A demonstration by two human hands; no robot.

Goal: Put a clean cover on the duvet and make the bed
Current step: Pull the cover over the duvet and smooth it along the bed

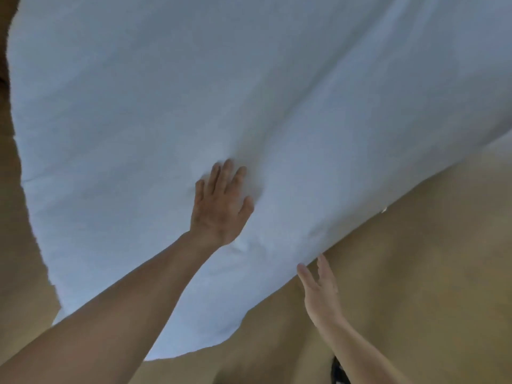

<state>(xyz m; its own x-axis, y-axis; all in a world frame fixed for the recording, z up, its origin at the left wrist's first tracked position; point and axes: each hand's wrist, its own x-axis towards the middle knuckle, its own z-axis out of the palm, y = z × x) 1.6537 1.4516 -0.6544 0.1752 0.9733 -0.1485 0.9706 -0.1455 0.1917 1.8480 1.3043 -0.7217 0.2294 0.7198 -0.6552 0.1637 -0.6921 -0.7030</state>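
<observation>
A white duvet (249, 92) lies spread flat and fills most of the head view, with faint creases running across it. My left hand (221, 203) presses flat on the duvet near its lower middle, fingers straight and spread. My right hand (318, 289) reaches to the duvet's lower right edge with straight fingers, its fingertips touching the hem where the white cloth meets the tan surface.
A tan surface (415, 273) lies under and around the duvet, showing at the lower right, bottom and left. A small dark object (338, 372) peeks out at the bottom edge beside my right forearm.
</observation>
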